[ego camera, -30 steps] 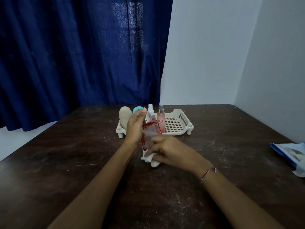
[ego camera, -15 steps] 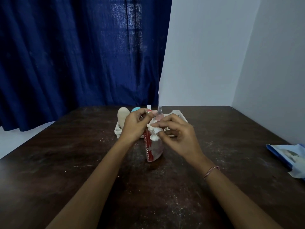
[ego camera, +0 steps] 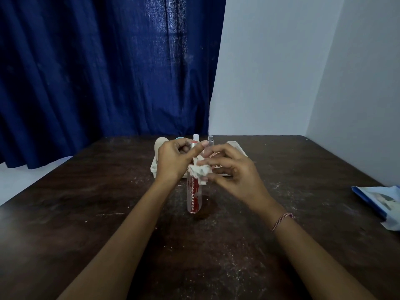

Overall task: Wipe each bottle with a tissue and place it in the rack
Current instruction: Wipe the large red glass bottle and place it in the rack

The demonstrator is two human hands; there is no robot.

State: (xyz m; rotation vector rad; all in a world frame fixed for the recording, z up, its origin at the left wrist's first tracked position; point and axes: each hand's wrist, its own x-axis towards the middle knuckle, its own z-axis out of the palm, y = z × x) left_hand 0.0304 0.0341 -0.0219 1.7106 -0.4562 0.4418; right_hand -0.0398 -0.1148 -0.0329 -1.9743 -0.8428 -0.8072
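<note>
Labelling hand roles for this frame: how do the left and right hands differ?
Left hand grips the top of the upright bottle; right hand pinches the crumpled tissue against its upper side. Right wrist wears a beaded bracelet; left wrist is bare. Both hands meet at the same bottle, in front of the rack.

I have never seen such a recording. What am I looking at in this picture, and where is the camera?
There is no machine here: these are a person's two bare hands, filmed by a camera worn on the head that looks forward and down. The left hand holds the top of a bottle that stands upright on the table. The right hand pinches a tissue against it. Behind them is a white rack with other bottles in it. A blue packet lies at the right.
</note>
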